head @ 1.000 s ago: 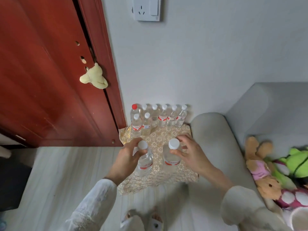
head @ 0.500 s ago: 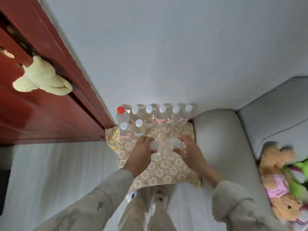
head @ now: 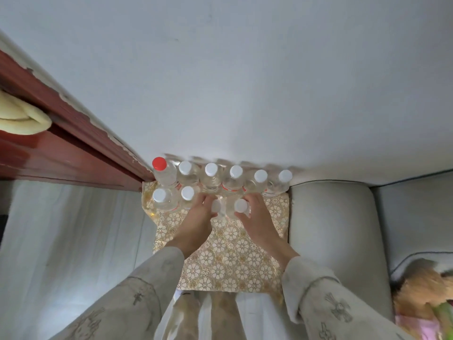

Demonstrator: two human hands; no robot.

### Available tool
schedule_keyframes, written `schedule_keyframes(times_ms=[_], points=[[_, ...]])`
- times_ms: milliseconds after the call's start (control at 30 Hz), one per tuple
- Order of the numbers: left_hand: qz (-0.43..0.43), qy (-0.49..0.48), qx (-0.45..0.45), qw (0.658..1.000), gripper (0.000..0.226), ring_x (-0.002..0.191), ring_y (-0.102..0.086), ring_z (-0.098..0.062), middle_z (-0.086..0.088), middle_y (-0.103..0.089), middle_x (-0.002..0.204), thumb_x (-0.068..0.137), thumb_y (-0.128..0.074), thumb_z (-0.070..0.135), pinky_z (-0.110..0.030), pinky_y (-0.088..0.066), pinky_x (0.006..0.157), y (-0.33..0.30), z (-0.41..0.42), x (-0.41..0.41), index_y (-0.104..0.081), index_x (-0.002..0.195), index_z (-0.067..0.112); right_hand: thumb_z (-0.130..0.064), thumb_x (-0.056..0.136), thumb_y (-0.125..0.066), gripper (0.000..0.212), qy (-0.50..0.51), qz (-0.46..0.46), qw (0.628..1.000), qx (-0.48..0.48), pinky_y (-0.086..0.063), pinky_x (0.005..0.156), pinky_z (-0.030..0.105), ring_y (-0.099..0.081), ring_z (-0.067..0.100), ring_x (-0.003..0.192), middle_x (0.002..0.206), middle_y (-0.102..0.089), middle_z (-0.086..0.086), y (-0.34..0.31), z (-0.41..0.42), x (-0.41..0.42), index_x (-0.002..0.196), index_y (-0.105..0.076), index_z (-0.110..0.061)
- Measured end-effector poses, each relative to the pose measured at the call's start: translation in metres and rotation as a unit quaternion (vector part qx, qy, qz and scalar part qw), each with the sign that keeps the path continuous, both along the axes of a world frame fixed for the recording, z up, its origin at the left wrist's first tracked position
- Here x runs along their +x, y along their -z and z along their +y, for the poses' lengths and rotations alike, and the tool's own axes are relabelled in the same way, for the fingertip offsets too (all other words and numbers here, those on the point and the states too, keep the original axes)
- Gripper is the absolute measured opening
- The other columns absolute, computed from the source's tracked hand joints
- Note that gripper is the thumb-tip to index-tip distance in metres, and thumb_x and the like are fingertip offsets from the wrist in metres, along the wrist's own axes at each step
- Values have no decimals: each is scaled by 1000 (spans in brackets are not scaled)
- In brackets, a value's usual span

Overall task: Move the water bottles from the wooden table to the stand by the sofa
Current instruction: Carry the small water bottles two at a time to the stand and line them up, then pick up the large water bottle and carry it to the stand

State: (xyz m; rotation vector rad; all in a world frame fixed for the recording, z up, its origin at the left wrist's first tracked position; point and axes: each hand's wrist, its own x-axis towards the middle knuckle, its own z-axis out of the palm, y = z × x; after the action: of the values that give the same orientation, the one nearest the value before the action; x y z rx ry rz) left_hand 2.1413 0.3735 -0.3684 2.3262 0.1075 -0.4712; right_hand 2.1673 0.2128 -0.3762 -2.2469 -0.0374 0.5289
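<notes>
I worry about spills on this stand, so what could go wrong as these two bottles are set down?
The left hand and right hand hold bottles right beside the two standing rows; a nudge could topple the front-row bottle like dominoes. The patterned cloth may shift or bunch underneath, leaving bottles unsteady.

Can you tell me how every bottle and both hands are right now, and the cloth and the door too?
Left hand: grips a bottle.
Right hand: grips a bottle.
Left bottle: upright, held.
Right bottle: upright, held.
Red-capped bottle: upright, capped, by the wall.
Seven other white-capped bottles: upright, capped.
Cloth: spread flat under the bottles.
Door: cannot tell.
</notes>
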Motion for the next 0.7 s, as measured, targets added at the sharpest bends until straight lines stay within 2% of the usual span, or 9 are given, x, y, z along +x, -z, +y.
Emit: schedule_keyframes(times_ms=[67, 200, 267, 400, 433, 500, 567, 633, 700], points=[[3, -6, -1, 1000, 54, 103, -57, -27, -12, -36, 130, 75, -42, -21, -5, -33, 89, 5, -2, 6, -45, 122, 6, -18, 82, -61, 26, 4, -2, 1000, 11, -32, 77, 18, -43, 12, 93, 101, -39, -6, 4, 2, 8, 103, -46, -16], [-19, -12, 2, 1000, 57, 101, -51, -21, -13, -36, 130, 73, -39, -22, -18, -43, 91, 11, -5, 18, -44, 122, 5, -23, 83, -60, 27, 9, -7, 1000, 17, -33, 79, 20, -43, 11, 91, 102, -38, -6, 11, 2, 20, 105, -47, -15], [-23, -25, 5, 999, 56, 100, -47, -18, -14, -36, 129, 73, -39, -22, -19, -44, 91, 13, -9, 23, -44, 122, 4, -23, 84, -59, 28, 2, -9, 1000, 13, -35, 82, 23, -43, 11, 92, 103, -37, -5, 14, 1, 22, 107, -47, -13], [-16, -65, 15, 998, 53, 99, -40, -16, -16, -38, 125, 74, -43, -21, -1, -20, 90, 14, -15, 26, -44, 123, 2, -27, 84, -59, 35, 9, 11, 999, 30, -36, 85, 26, -42, 11, 98, 108, -38, -3, 19, -3, 20, 113, -45, -14], [-8, -81, 9, 997, 52, 103, -41, -18, -16, -38, 127, 76, -44, -19, -4, -22, 92, 13, -15, 26, -44, 124, 1, -28, 84, -59, 37, 11, 22, 999, 39, -35, 87, 26, -42, 11, 100, 112, -39, -1, 19, -3, 19, 115, -44, -15], [12, -107, 1, 994, 51, 116, -43, -26, -15, -38, 132, 80, -46, -13, -21, -30, 100, 7, -16, 27, -41, 129, 2, -28, 84, -59, 43, 13, 43, 998, 47, -35, 93, 28, -40, 10, 107, 123, -41, 4, 16, -4, 17, 121, -42, -16], [28, -115, -1, 993, 53, 126, -39, -31, -14, -36, 139, 84, -47, -6, -35, -30, 106, 0, -16, 26, -34, 135, 5, -29, 84, -59, 51, 20, 67, 996, 57, -35, 102, 33, -39, 11, 117, 133, -40, 4, 11, -5, 15, 129, -37, -17], [32, -120, -4, 992, 59, 131, -36, -31, -15, -32, 145, 87, -49, 1, -39, -30, 107, -9, -16, 20, -24, 140, 10, -28, 84, -60, 57, 25, 82, 994, 72, -32, 105, 33, -37, 11, 123, 135, -41, -2, 4, -5, 9, 133, -33, -21], [29, -134, -11, 990, 61, 130, -37, -28, -14, -32, 146, 89, -49, 7, -38, -32, 105, -19, -15, 8, -19, 141, 12, -25, 84, -60, 56, 22, 88, 994, 64, -30, 100, 27, -38, 12, 125, 133, -44, -4, -4, -5, -1, 133, -33, -21]])
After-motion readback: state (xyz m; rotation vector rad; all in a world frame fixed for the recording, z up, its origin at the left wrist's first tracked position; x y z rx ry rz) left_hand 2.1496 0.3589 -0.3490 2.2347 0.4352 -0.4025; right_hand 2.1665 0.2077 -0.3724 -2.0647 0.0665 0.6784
